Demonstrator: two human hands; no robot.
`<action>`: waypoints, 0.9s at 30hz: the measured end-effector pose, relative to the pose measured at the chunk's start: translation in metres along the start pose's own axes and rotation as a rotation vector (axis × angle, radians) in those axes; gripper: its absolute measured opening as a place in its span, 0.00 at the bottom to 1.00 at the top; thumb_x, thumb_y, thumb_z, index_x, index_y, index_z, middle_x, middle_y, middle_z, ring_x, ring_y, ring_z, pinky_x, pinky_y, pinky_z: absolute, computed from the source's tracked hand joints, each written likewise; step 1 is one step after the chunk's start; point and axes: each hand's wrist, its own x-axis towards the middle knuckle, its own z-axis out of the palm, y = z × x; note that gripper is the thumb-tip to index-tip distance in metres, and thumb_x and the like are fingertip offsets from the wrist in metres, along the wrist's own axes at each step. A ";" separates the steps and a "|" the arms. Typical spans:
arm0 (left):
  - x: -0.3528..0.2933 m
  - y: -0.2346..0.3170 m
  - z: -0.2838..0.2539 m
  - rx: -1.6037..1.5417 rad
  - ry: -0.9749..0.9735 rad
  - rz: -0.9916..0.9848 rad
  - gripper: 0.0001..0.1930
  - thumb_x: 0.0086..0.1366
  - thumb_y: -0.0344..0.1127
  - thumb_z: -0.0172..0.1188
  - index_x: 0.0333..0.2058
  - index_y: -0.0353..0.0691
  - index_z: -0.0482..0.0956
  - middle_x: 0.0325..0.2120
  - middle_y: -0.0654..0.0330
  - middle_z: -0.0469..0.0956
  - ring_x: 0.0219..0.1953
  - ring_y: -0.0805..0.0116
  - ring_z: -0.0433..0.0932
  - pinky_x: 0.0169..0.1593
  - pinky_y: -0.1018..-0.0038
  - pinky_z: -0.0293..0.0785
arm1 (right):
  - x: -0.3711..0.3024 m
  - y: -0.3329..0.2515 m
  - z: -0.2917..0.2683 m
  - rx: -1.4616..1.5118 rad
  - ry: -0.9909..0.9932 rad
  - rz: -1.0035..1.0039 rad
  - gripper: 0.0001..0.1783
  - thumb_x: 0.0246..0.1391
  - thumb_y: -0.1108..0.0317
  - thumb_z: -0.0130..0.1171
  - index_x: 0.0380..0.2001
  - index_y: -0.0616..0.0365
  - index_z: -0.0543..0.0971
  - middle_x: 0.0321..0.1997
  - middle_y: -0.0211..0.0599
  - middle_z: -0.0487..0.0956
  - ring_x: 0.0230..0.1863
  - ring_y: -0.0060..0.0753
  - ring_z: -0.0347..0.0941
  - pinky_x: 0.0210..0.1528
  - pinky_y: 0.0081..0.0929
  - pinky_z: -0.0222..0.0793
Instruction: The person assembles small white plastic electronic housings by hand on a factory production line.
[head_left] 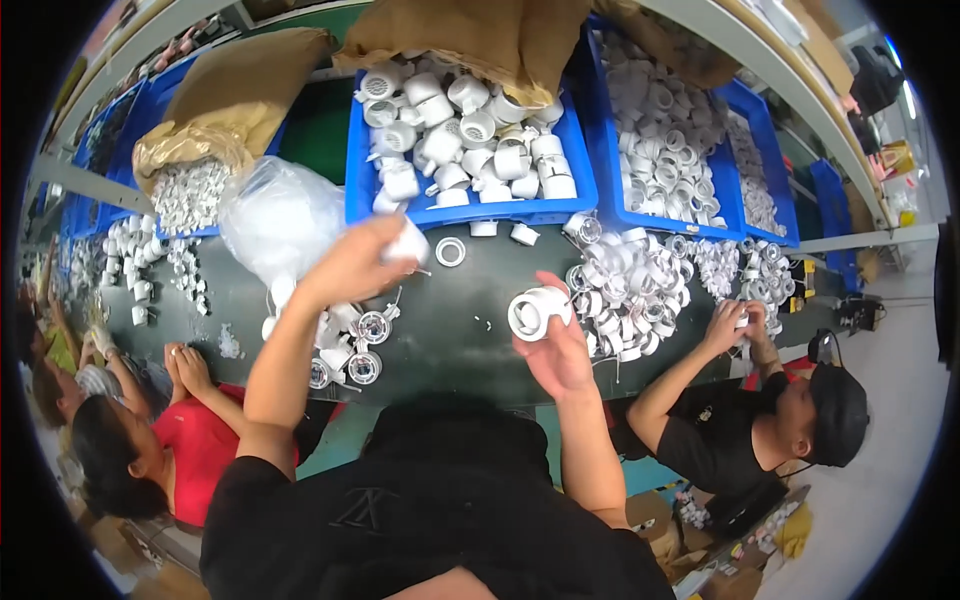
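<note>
The left hand (360, 258) has its grip closed around a white cup-shaped part (407, 244) near the front of a blue bin (410, 214). The right hand's (560, 362) grip curls around a white round-mouthed housing (535, 312) above the dark desk (450, 345), beside heaped white parts (640, 285). An outlined emblem (363, 508) marks the person's black shirt (430, 550); a co-worker's shirt (735, 430) bears a mark (705, 413) too small to read.
</note>
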 end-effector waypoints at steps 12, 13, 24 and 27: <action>-0.155 0.052 0.149 -0.813 -0.348 -0.325 0.51 0.44 0.40 0.78 0.64 0.35 0.58 0.43 0.53 0.80 0.47 0.65 0.78 0.52 0.69 0.72 | -0.082 0.031 0.035 -0.743 -0.005 0.200 0.35 0.48 0.74 0.69 0.59 0.60 0.67 0.48 0.34 0.74 0.41 0.21 0.74 0.37 0.20 0.72; -0.158 0.053 0.153 -0.864 -0.228 -0.240 0.50 0.45 0.39 0.77 0.65 0.39 0.58 0.42 0.53 0.80 0.47 0.65 0.78 0.52 0.68 0.73 | -0.087 0.031 0.032 -0.897 -0.017 0.197 0.35 0.47 0.74 0.70 0.58 0.60 0.68 0.47 0.34 0.75 0.41 0.21 0.75 0.38 0.20 0.72; -0.157 0.086 0.114 -0.427 -0.039 -0.117 0.50 0.46 0.37 0.76 0.67 0.48 0.56 0.49 0.52 0.77 0.50 0.51 0.78 0.53 0.63 0.75 | -0.100 0.042 0.075 -1.556 -0.005 -0.082 0.36 0.32 0.62 0.80 0.47 0.62 0.77 0.39 0.37 0.74 0.33 0.31 0.75 0.33 0.26 0.73; -0.160 0.087 0.113 -0.499 0.004 -0.124 0.49 0.45 0.37 0.76 0.65 0.46 0.60 0.49 0.52 0.78 0.51 0.53 0.78 0.53 0.64 0.75 | -0.101 0.050 0.064 -1.441 0.008 -0.105 0.38 0.30 0.59 0.81 0.46 0.63 0.77 0.40 0.39 0.74 0.35 0.34 0.74 0.35 0.27 0.72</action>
